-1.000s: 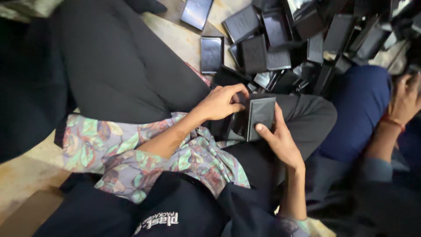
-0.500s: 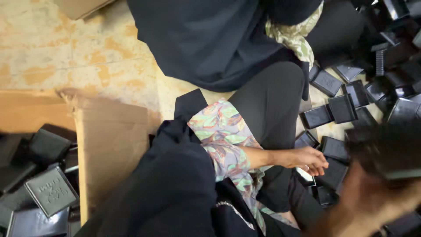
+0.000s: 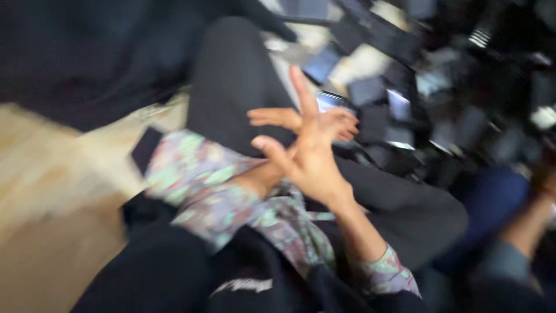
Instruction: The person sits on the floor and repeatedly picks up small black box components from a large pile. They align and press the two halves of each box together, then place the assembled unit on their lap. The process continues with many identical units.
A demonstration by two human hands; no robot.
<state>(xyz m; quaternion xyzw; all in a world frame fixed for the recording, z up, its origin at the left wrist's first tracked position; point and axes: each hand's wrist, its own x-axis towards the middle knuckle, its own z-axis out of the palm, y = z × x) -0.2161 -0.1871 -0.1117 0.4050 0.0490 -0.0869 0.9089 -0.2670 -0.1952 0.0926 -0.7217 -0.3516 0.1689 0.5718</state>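
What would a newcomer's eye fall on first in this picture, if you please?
Mid-frame, the right hand is spread open and empty, crossing in front of the left hand, which reaches toward the pile of black boxes heaped at upper right. A patterned floral sleeve runs across the dark lap below; the whole picture is motion-blurred.

The right hand (image 3: 313,156) is spreading its fingers wide, empty, crossing in front of the left hand (image 3: 307,120), which is reaching flat toward the blurred heap of black boxes (image 3: 405,110) lying on the floor (image 3: 52,174).
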